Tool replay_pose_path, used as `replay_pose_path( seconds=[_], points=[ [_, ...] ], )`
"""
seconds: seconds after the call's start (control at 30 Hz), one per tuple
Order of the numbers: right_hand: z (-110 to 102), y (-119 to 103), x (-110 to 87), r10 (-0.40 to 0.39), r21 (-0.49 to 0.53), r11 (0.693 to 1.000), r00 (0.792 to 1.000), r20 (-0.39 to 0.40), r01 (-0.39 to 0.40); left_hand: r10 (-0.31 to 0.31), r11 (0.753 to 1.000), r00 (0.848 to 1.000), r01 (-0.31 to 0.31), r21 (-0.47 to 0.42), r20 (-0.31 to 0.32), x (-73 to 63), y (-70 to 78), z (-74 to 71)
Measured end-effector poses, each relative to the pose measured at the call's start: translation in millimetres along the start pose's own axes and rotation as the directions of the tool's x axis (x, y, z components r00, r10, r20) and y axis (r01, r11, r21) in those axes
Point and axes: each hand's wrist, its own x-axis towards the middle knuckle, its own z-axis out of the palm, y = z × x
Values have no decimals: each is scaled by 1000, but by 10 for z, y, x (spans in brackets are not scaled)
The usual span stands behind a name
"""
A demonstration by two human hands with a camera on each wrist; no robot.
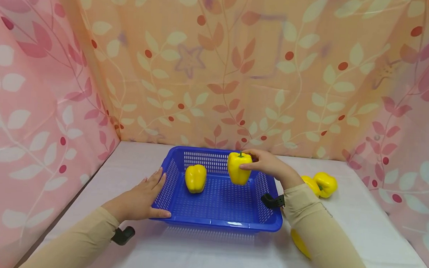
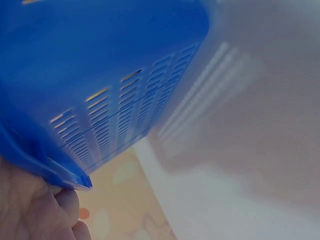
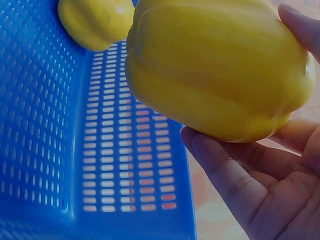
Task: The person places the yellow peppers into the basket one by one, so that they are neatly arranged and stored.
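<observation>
My right hand (image 1: 267, 165) holds a yellow bell pepper (image 1: 239, 169) upright by its upper part, stem up, over the right half of a blue plastic basket (image 1: 218, 223). In the right wrist view, thumb and fingers grip this bell pepper (image 3: 215, 70) from opposite sides. Another yellow bell pepper (image 1: 195, 178) sits inside the basket on the left. My left hand (image 1: 139, 198) rests on the basket's front left corner, fingers spread along the left rim and thumb on the front rim. The left wrist view shows that hand (image 2: 35, 210) against the rim, seen from outside the slotted wall.
More yellow bell peppers (image 1: 325, 185) lie on the white tablecloth (image 1: 354, 220) to the right of the basket. One yellow piece (image 1: 300, 243) is partly hidden by my right forearm. Leaf-patterned curtains (image 1: 217, 70) enclose the table at the back and both sides.
</observation>
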Motion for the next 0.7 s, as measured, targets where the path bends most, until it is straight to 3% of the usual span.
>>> replay_pose_path(
  seconds=[0.3,0.47,0.7],
  points=[
    [167,-51,223,3,-66,998,1000,12,-3,0,1000,1000,0,10,-2,15,-21,25],
    [258,-45,292,51,-126,991,999,17,-48,-1,1000,1000,1,4,-3,17,-17,32],
    [367,-32,388,71,-66,996,995,69,-66,-4,1000,1000,4,2,-3,7,-9,19]
  ],
)
